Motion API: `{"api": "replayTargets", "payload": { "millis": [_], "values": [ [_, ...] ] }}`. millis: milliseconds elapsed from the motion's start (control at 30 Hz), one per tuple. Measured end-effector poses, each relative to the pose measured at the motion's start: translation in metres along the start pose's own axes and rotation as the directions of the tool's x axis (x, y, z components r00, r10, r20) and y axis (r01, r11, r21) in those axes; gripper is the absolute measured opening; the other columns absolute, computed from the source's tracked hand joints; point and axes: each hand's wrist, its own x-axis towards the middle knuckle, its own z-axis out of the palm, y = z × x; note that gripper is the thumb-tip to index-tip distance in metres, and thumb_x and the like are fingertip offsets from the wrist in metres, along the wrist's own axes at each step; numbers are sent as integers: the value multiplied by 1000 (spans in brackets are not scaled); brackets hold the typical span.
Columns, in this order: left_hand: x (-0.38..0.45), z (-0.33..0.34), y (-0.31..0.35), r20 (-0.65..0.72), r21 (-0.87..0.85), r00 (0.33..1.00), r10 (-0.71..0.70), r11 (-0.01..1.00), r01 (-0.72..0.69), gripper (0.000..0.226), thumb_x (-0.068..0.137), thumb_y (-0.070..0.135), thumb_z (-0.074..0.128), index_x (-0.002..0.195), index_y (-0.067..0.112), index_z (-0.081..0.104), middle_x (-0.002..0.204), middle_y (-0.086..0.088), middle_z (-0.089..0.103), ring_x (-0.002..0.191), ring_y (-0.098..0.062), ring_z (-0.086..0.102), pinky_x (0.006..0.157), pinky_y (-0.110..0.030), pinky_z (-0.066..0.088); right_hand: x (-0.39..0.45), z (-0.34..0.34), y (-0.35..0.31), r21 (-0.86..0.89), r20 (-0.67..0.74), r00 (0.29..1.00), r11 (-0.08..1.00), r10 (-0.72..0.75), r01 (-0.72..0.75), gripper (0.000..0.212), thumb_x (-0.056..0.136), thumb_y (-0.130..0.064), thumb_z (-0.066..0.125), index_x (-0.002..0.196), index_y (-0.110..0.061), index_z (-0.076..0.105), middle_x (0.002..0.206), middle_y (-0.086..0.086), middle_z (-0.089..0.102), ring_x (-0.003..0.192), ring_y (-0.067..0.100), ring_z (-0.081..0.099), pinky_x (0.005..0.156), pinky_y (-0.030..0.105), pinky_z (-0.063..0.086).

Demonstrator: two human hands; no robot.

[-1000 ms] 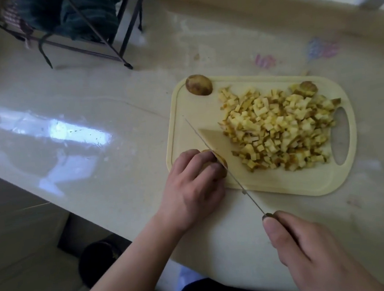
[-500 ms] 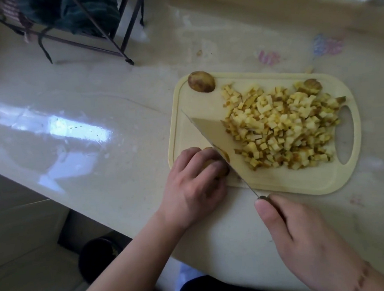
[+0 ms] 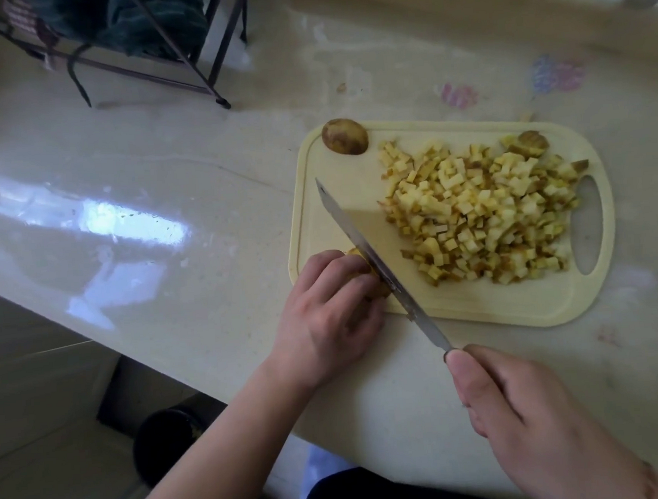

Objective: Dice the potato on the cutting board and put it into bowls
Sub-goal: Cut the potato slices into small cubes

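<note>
glossy pale countertop [image 3: 153, 207] fills the view, catching a bright patch of window light on its left part, with a dark wire rack [image 3: 158, 58] holding dark cloth at the far left corner and faint pink and purple marks on the surface behind the board. a pale yellow cutting board [image 3: 491, 308] lies on the counter right of centre, its handle slot toward the right. a broad heap of diced potato [image 3: 481, 215] covers the right part of the board, and a rounded potato end [image 3: 345, 136] with brown skin sits at the board's far left corner. the left hand [image 3: 324, 319] curls over a potato piece [image 3: 355, 256] at the board's near left corner, fingers bent down and gripping it, so little of the piece shows. the right hand [image 3: 534, 418] grasps the handle of a knife [image 3: 375, 261], thumb along the top; the blade runs diagonally across the board, just beside the left fingers and against the held piece.
</note>
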Motion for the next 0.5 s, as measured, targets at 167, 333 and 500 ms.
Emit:
{"api": "replayTargets", "payload": {
  "millis": [167, 333, 500],
  "values": [
    [0, 1, -1, -11, 8, 1000, 2, 1000, -2, 13, 84, 5, 78, 95, -1, 76, 107, -14, 71, 98, -32, 62, 92, -37, 52, -10, 0, 2, -26, 14, 999, 999, 35, -35, 56, 77, -79, 23, 73, -28, 47, 53, 5, 45, 46, 12, 42, 52, 38, 37],
    [1, 1, -2, -17, -10, 1000, 7, 1000, -7, 12, 83, 3, 76, 93, -1, 76, 107, -14, 72, 96, -32, 62, 90, -37, 52, 6, 5, -2, -59, -7, 1000, 998, 3, -4, 58, 80, -76, 20, 66, -26, 47, 56, -1, 54, 48, 11, 49, 49, 28, 36],
    [2, 1, -2, -28, -21, 1000, 8, 1000, -9, 9, 82, 3, 76, 90, -1, 75, 102, -14, 71, 94, -29, 59, 89, -34, 51, 19, 9, -2, -66, -68, 995, 996, -68, 64, 59, 86, -71, 21, 59, -23, 42, 60, 0, 56, 50, 14, 51, 47, 28, 36]
  ]
}}
